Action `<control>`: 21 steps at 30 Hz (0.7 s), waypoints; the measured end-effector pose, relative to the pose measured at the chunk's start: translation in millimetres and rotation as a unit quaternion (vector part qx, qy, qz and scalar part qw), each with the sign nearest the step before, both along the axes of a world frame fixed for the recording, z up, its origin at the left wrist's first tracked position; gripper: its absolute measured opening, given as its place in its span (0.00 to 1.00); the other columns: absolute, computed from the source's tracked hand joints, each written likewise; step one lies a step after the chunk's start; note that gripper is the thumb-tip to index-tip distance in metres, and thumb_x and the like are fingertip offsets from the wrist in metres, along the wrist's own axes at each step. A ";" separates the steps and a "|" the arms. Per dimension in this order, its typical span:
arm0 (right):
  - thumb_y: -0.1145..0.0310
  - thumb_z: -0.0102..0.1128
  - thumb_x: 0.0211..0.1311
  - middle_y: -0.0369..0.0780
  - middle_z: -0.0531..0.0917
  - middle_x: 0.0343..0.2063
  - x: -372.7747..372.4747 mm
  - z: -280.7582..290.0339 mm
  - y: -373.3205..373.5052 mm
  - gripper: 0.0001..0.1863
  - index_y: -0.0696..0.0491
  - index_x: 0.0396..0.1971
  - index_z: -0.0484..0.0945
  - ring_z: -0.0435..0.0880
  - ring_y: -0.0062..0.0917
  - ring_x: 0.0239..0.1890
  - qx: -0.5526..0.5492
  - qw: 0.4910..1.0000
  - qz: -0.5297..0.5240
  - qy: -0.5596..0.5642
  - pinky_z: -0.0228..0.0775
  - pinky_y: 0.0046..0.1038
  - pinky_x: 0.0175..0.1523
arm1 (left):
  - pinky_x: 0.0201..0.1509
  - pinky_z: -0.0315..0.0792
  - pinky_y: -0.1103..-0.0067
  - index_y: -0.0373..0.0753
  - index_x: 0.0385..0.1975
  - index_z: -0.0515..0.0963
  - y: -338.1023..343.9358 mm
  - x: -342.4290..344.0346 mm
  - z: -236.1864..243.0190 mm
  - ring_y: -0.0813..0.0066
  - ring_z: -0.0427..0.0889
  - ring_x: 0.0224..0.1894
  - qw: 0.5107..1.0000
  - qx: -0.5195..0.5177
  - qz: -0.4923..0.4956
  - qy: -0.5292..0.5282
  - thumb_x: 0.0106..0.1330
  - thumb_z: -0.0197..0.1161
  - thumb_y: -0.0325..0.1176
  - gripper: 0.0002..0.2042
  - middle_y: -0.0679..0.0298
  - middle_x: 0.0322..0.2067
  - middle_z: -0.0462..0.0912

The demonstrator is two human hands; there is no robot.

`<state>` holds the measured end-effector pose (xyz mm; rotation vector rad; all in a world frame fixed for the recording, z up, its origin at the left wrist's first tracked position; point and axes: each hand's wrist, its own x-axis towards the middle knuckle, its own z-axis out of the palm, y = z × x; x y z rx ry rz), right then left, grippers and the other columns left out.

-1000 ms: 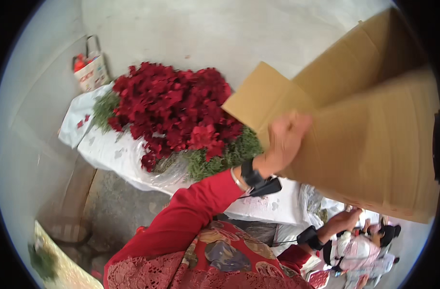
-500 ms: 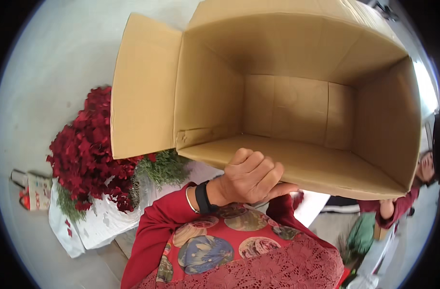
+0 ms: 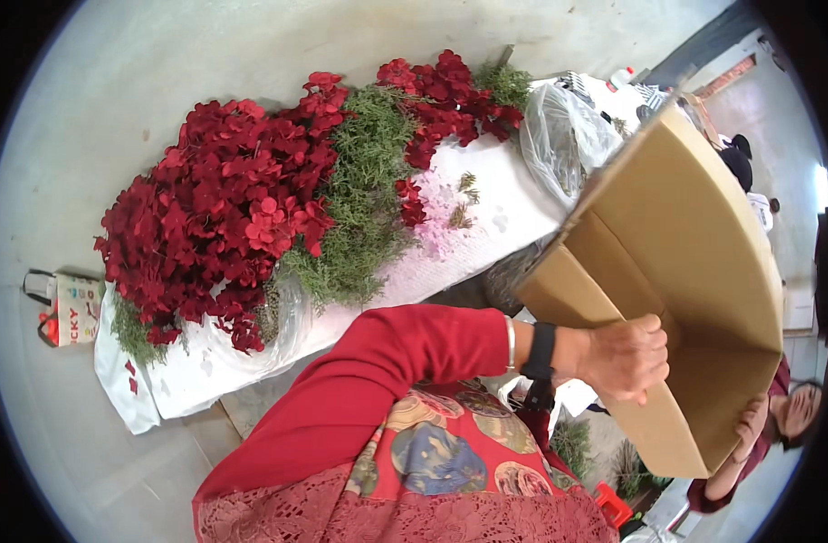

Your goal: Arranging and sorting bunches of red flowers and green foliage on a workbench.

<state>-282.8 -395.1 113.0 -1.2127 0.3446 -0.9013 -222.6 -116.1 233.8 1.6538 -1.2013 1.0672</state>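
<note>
My left hand (image 3: 624, 357), a black band on its wrist, is closed over the near edge of a big open cardboard box (image 3: 713, 217). Tilted on the right side, the box shows its bare inside. A co-worker's hand (image 3: 751, 423) touches its lower right edge. My right hand cannot be seen; the box and my sleeve hide that area. Left of the box, a heap of dark red artificial flowers (image 3: 215, 190) and green sprigs (image 3: 364, 154) lies on a white-covered table (image 3: 486, 181).
A clear plastic bag (image 3: 568, 140) sits at the table's far end, near a small white bottle with a red cap (image 3: 620, 78). A printed tote bag (image 3: 77, 308) stands on the floor at far left. The co-worker (image 3: 717, 484) is close at the lower right.
The box has swung right and tilted, uncovering more of the table and flowers. My left hand has travelled right with it, still gripping its edge. The co-worker's hand now shows on the box.
</note>
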 end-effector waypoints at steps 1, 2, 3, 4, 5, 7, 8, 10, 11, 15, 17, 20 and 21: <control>0.63 0.44 0.69 0.42 0.71 0.57 3.5 -10.1 -4.4 0.25 0.56 0.63 0.60 0.73 0.29 0.55 0.010 1.000 0.008 0.015 0.68 0.30 0.57 | 0.33 0.59 0.73 0.41 0.20 0.71 -12.8 3.9 0.9 0.71 0.70 0.27 1.000 0.022 -0.005 -0.013 0.45 0.65 0.44 0.14 0.68 0.20 0.69; 0.63 0.43 0.69 0.41 0.71 0.57 9.6 -20.9 -9.1 0.25 0.56 0.63 0.60 0.73 0.29 0.55 0.018 0.999 0.019 0.030 0.68 0.30 0.57 | 0.34 0.61 0.72 0.41 0.19 0.72 -25.5 8.0 1.9 0.71 0.72 0.28 0.999 0.043 -0.011 -0.025 0.46 0.64 0.45 0.14 0.67 0.20 0.70; 0.63 0.43 0.69 0.41 0.71 0.58 15.8 -31.5 -14.3 0.25 0.56 0.63 0.59 0.73 0.29 0.55 0.030 0.998 0.034 0.047 0.68 0.30 0.57 | 0.36 0.63 0.71 0.41 0.19 0.73 -36.8 11.3 2.0 0.70 0.73 0.29 0.997 0.063 -0.017 -0.035 0.46 0.62 0.46 0.14 0.67 0.20 0.72; 0.62 0.43 0.70 0.41 0.71 0.58 22.3 -42.7 -19.4 0.25 0.55 0.64 0.59 0.73 0.29 0.55 0.040 0.996 0.047 0.062 0.68 0.30 0.57 | 0.36 0.63 0.71 0.41 0.19 0.73 -48.3 12.6 2.8 0.70 0.73 0.29 0.998 0.060 -0.013 -0.027 0.46 0.62 0.46 0.14 0.67 0.20 0.72; 0.62 0.43 0.70 0.41 0.71 0.58 28.9 -53.3 -25.5 0.25 0.55 0.64 0.59 0.73 0.28 0.55 0.050 0.994 0.062 0.079 0.68 0.30 0.57 | 0.37 0.64 0.70 0.40 0.19 0.74 -60.8 13.0 5.2 0.70 0.73 0.29 0.996 0.019 0.015 -0.086 0.47 0.61 0.44 0.13 0.67 0.20 0.72; 0.62 0.42 0.70 0.40 0.71 0.58 43.9 -76.2 -34.9 0.26 0.55 0.64 0.58 0.73 0.28 0.55 0.075 0.987 0.093 0.108 0.68 0.30 0.57 | 0.39 0.66 0.67 0.40 0.18 0.74 -79.4 19.3 7.3 0.70 0.74 0.29 0.972 -0.063 0.078 -0.212 0.48 0.59 0.42 0.11 0.67 0.19 0.72; 0.62 0.42 0.70 0.40 0.70 0.58 51.7 -86.5 -38.0 0.26 0.55 0.65 0.58 0.73 0.28 0.55 0.091 0.982 0.113 0.122 0.68 0.30 0.57 | 0.39 0.66 0.67 0.40 0.18 0.74 -83.1 24.3 4.7 0.70 0.74 0.29 0.975 -0.055 0.060 -0.207 0.48 0.59 0.42 0.11 0.67 0.19 0.72; 0.61 0.41 0.70 0.40 0.70 0.59 71.1 -107.8 -39.0 0.26 0.54 0.65 0.58 0.73 0.28 0.55 0.116 0.967 0.167 0.151 0.68 0.30 0.57 | 0.38 0.67 0.67 0.40 0.18 0.74 -81.8 30.6 -6.5 0.69 0.74 0.27 0.980 -0.083 -0.015 -0.181 0.47 0.59 0.39 0.09 0.67 0.19 0.72; 0.61 0.41 0.70 0.39 0.70 0.59 81.4 -117.8 -37.7 0.26 0.54 0.65 0.57 0.73 0.27 0.55 0.132 0.955 0.204 0.168 0.68 0.30 0.56 | 0.38 0.68 0.67 0.40 0.18 0.74 -77.6 31.5 -14.9 0.69 0.74 0.26 0.980 -0.097 -0.040 -0.169 0.46 0.59 0.38 0.08 0.66 0.19 0.72; 0.61 0.45 0.69 0.40 0.71 0.58 134.4 -141.2 -20.0 0.27 0.55 0.65 0.58 0.76 0.26 0.52 0.148 0.855 0.428 0.254 0.71 0.26 0.51 | 0.30 0.65 0.71 0.43 0.20 0.68 -10.3 70.1 -93.0 0.69 0.70 0.24 0.990 0.116 0.070 0.050 0.47 0.58 0.33 0.05 0.66 0.19 0.66; 0.62 0.53 0.65 0.43 0.75 0.54 169.0 -142.1 -4.8 0.28 0.57 0.63 0.62 0.80 0.24 0.47 0.098 0.806 0.501 0.298 0.74 0.23 0.45 | 0.31 0.65 0.72 0.43 0.21 0.69 39.4 68.0 -130.7 0.68 0.71 0.25 0.942 0.214 0.151 0.208 0.52 0.60 0.33 0.06 0.66 0.19 0.66; 0.66 0.59 0.62 0.43 0.82 0.43 227.5 -145.5 22.2 0.24 0.59 0.56 0.71 0.83 0.25 0.40 -0.035 0.808 0.484 0.335 0.74 0.20 0.39 | 0.35 0.69 0.70 0.39 0.25 0.78 98.9 17.8 -160.1 0.64 0.77 0.29 0.872 0.143 0.276 0.378 0.50 0.68 0.29 0.06 0.63 0.27 0.80; 0.65 0.61 0.60 0.42 0.82 0.42 246.6 -146.6 28.8 0.23 0.58 0.54 0.73 0.82 0.24 0.39 -0.089 0.812 0.461 0.348 0.73 0.20 0.39 | 0.34 0.70 0.70 0.37 0.25 0.79 113.4 2.8 -165.8 0.61 0.78 0.29 0.858 0.106 0.306 0.400 0.50 0.69 0.27 0.06 0.61 0.26 0.80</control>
